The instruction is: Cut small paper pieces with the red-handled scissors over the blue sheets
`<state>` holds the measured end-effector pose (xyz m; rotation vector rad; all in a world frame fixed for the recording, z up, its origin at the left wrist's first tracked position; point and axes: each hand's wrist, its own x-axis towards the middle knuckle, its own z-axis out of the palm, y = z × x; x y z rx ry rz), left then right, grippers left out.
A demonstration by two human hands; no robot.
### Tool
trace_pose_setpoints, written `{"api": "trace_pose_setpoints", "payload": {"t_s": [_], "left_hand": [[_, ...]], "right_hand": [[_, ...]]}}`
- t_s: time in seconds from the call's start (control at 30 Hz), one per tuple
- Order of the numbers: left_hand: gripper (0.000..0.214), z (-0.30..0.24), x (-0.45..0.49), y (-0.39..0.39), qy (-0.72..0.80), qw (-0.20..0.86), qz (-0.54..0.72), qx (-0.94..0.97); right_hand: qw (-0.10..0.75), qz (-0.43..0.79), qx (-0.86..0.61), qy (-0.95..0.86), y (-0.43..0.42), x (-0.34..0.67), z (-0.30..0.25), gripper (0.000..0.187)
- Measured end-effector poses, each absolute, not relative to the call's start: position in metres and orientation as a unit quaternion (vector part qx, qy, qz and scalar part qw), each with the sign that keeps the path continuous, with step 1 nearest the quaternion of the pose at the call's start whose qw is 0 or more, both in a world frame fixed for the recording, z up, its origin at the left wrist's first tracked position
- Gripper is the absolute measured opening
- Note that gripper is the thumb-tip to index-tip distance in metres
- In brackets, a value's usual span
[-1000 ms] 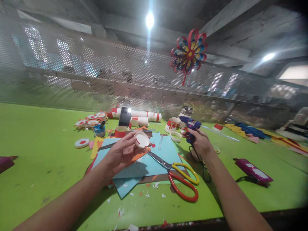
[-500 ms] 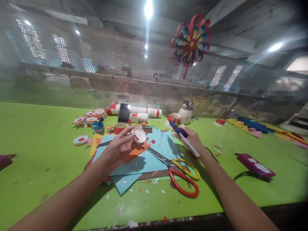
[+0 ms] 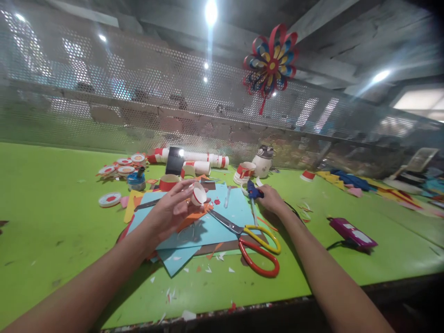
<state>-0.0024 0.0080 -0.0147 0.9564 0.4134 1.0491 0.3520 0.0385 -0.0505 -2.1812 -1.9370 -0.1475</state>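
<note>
My left hand [image 3: 175,203] is closed round the side of a small white paper cup [image 3: 199,194] with a thin red band, its opening tilted toward me. To the right, my right hand [image 3: 272,199] has its fingers at a blue hot glue gun [image 3: 254,190], low over the table. A translucent glue stick [image 3: 255,213] sticks out of the gun toward me. Between the hands, large scissors [image 3: 239,230] with one yellow and one red handle lie partly open on light blue paper sheets [image 3: 208,233]. Orange paper pieces lie under the cup.
Behind stand a red-and-white paper cup [image 3: 244,171], a white jug [image 3: 262,163] and long white tubes [image 3: 194,156]. Decorated discs [image 3: 118,167] and a blue jar [image 3: 136,180] are at left. A purple box [image 3: 352,233] with a cord lies right. A paper flower [image 3: 272,64] hangs above.
My right hand has moved forward and lowered the glue gun, whose stick now points more steeply down. My left hand keeps the small cup, turned slightly. The view has shifted a little right.
</note>
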Motion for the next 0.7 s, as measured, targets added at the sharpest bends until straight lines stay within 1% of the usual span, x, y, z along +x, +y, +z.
{"api": "trace_pose_setpoints", "payload": {"t_s": [0.17,0.43,0.53,0.67,0.7], "left_hand": [[0.022,-0.016,-0.002,0.010,0.209,0.730,0.462,0.459],[0.023,-0.015,-0.008,0.018,0.215,0.727,0.470,0.452],[0.022,-0.014,-0.008,0.019,0.225,0.725,0.487,0.431],[0.019,-0.010,-0.008,0.017,0.208,0.731,0.504,0.411],[0.021,-0.009,-0.008,0.016,0.207,0.734,0.498,0.413]], "right_hand": [[0.093,-0.060,-0.743,-0.660,0.035,0.353,-0.048,0.027],[0.119,-0.081,-0.749,-0.647,0.010,0.335,-0.018,0.029],[0.100,-0.038,-0.712,-0.694,-0.027,0.308,-0.010,0.025],[0.030,0.039,-0.631,-0.774,-0.085,0.270,-0.018,0.021],[0.025,0.049,-0.623,-0.780,-0.096,0.264,-0.022,0.025]]}}
